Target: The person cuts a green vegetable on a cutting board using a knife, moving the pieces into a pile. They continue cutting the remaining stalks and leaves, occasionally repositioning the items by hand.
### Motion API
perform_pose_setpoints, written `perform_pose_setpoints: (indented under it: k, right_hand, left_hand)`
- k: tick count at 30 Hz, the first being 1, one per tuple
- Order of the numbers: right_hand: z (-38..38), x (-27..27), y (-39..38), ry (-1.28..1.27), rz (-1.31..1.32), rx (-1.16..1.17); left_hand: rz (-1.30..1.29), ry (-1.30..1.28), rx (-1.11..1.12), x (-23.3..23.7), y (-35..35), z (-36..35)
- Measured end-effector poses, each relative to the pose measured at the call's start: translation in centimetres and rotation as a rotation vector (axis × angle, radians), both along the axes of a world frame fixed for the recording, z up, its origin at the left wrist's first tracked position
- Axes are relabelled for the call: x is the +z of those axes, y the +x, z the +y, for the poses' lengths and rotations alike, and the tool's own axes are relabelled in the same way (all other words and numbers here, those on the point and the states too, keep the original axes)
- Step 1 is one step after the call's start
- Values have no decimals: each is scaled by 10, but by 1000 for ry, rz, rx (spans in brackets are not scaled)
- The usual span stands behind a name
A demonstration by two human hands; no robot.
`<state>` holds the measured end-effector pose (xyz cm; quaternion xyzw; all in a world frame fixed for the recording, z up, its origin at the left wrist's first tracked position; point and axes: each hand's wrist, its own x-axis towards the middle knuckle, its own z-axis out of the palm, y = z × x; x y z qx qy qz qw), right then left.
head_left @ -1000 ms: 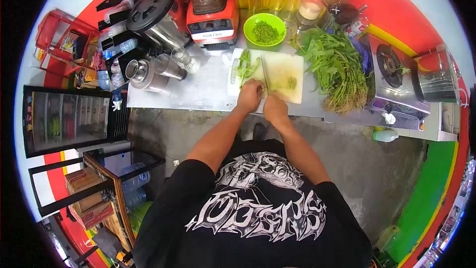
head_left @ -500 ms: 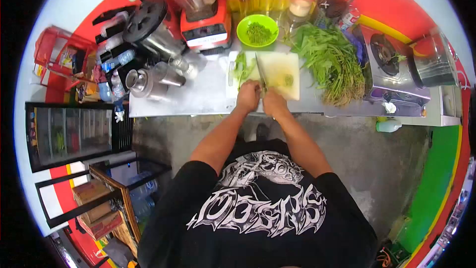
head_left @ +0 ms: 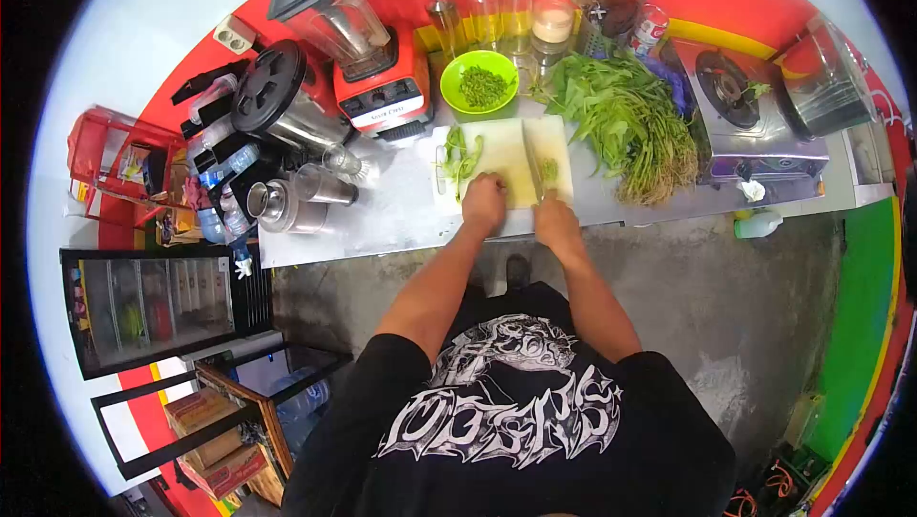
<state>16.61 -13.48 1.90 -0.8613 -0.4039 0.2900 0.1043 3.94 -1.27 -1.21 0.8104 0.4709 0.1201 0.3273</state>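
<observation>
A knife (head_left: 531,156) is gripped in my right hand (head_left: 556,221) at the near edge of the white cutting board (head_left: 502,135). The blade points away from me, flat side beside a small pile of chopped greens (head_left: 549,170). My left hand (head_left: 485,202) rests on the board left of the blade with its fingers curled; what they hold, if anything, is hidden. Uncut green stems (head_left: 460,156) lie on the board's left side. Beyond the board stands a lime-green bowl (head_left: 449,94) with chopped greens (head_left: 483,87) in it.
A big bunch of leafy greens (head_left: 621,116) lies right of the board, near a gas stove (head_left: 731,101). Behind stand a red blender (head_left: 382,87), pump bottles (head_left: 482,15) and a jar (head_left: 552,25). Metal shakers (head_left: 287,206) are at the left. The counter's front edge is close to my hands.
The knife has shifted right across the board, to beside the chopped pile. My hands have moved farther apart. The camera view has tilted slightly, shifting the whole scene.
</observation>
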Motion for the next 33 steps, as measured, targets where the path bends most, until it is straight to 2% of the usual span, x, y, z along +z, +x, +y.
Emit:
perform_pose_setpoints:
  k: [2, 3, 5, 6, 9, 15, 18, 25, 33]
  right_hand:
    - [-4, -6, -2, 196, -84, 205]
    - [-2, -3, -5, 193, -82, 206]
    - [2, 3, -14, 231, 85, -56]
    - [2, 2, -20, 283, 20, -53]
    - [7, 0, -28, 283, 56, -8]
    - [6, 6, -41, 312, 19, 33]
    - [8, 13, -44, 200, 8, 11]
    - [6, 13, -47, 157, -35, 54]
    - [9, 21, -51, 75, -39, 85]
  left_hand:
    - [-27, -2, 50, 3, 1, -3]
    - [-26, -6, 51, -2, -1, -1]
    - [-168, -32, 60, -10, -7, 4]
    - [-189, -71, 31, -9, -8, 8]
    - [-256, -151, 46, -7, -13, 10]
    - [-267, -80, 135, -8, -13, 5]
    - [-213, -96, 170, -12, -12, 8]
    - [-165, -141, 223, -16, -8, 4]
    - [-105, -64, 179, -14, -8, 4]
